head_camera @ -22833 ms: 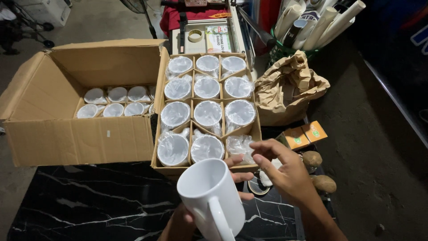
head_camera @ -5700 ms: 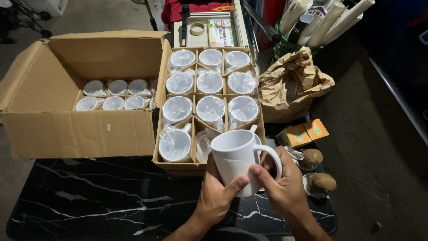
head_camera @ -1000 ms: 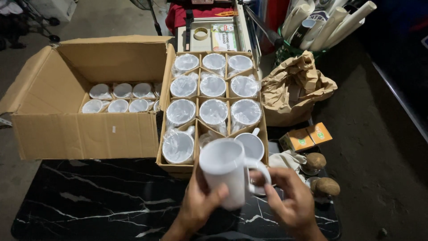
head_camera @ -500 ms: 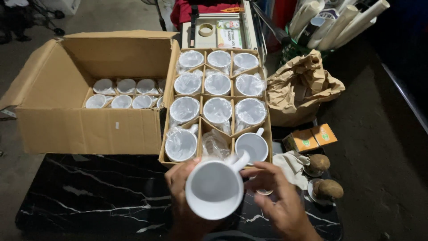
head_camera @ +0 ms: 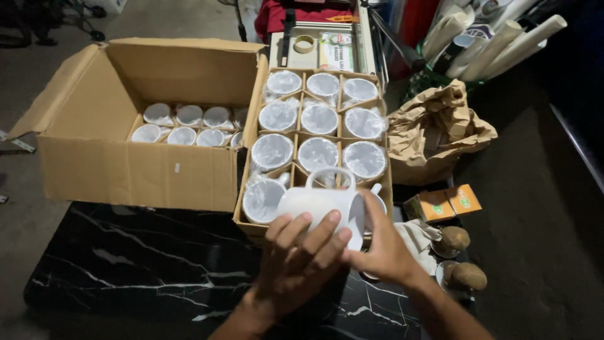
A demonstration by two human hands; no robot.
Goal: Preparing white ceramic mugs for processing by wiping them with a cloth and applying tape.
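We've tipped the white mug (head_camera: 321, 208) onto its side, handle up; half a second back its open mouth faced the camera.

Single head-worn view, looking steeply down and forward, close over black marble table (head_camera: 126, 264), cardboard boxes beyond

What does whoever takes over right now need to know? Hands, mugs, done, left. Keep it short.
Left hand: wrapped over the body of a white mug, fingers on its side.
Right hand: braces the mug's open end, thumb up along the rim.
The mug lies on its side, handle up, above the front row of the divided cardboard tray.
Tray: most cells hold plastic-wrapped mugs. The cells right under the held mug are hidden.
Large cardboard box to the left holds more wrapped mugs.
Done: one mug out of its wrap and in hand.
Left: the wrapped mugs in tray and box are untouched.
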